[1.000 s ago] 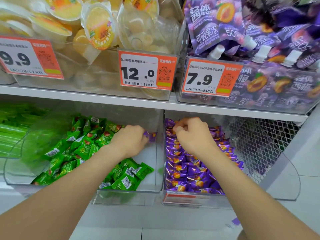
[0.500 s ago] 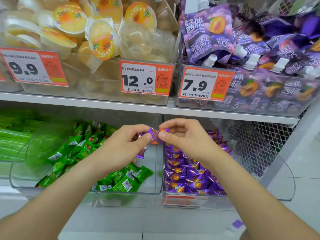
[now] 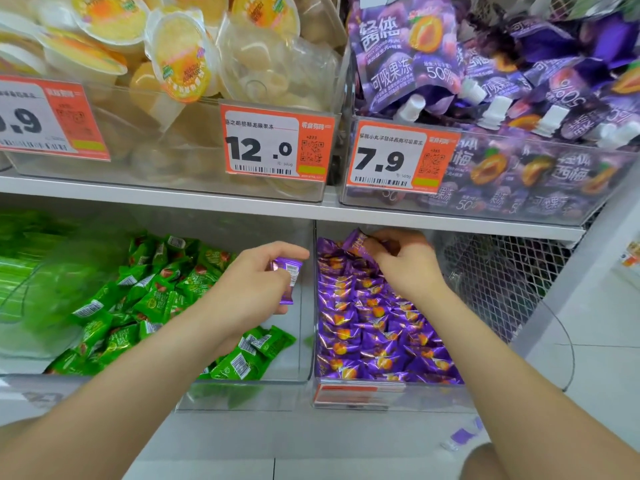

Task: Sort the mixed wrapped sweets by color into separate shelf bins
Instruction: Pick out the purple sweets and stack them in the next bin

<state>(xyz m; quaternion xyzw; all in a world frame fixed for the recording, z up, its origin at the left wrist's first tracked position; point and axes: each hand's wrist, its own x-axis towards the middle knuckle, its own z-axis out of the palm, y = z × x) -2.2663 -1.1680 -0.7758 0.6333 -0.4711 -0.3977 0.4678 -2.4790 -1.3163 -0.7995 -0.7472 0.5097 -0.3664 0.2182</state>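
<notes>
Right grip (image 3: 401,265) moved into purple bin (image 3: 391,398), left grip (image 3: 249,289) keeps purple sweet (image 3: 289,271)

Hands: two, left hand (image 3: 249,282) and right hand (image 3: 405,265). Price tags (image 3: 277,143) on upper bins: three. Lower sweet bins: two, green bin (image 3: 242,396) and purple bin (image 3: 433,396). Green sweets (image 3: 156,296) and purple sweets (image 3: 374,327): too many to count.

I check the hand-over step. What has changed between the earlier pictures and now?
The right hand, which half a second ago pinched a purple sweet with the left hand at the wall between the bins, has carried it right to the back of the purple bin. The left hand let go and stayed over the green bin, holding a second purple sweet. The green sweets, purple pile and price tags stayed.
</notes>
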